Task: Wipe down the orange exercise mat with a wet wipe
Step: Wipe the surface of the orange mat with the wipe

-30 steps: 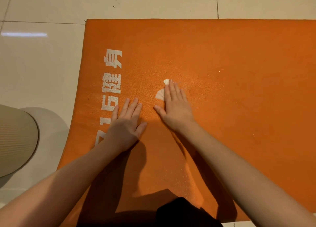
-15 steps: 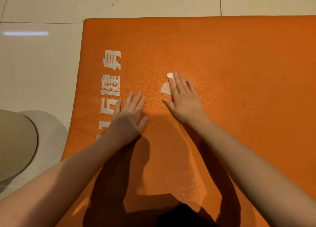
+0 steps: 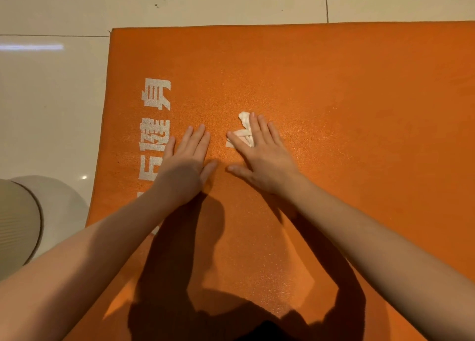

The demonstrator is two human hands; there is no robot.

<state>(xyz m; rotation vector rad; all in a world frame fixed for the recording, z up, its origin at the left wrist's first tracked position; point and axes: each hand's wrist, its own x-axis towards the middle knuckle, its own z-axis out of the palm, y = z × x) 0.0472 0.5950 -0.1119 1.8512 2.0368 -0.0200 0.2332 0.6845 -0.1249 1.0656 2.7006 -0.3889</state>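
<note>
Glossy cream tiled floor (image 3: 51,114) with thin grout lines, light streak reflection (image 3: 30,47), beige ribbed round object (image 3: 18,227) at left

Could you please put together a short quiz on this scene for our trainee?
1. True or false: the left hand presses the wet wipe onto the orange mat.
2. The white lettering lies: A) beside the left hand, B) under the wet wipe, C) along the mat's far edge.
3. Fill in: the mat lies on a ____ floor.
Key: 1 false, the right hand presses it; 2 A; 3 tiled.
</note>
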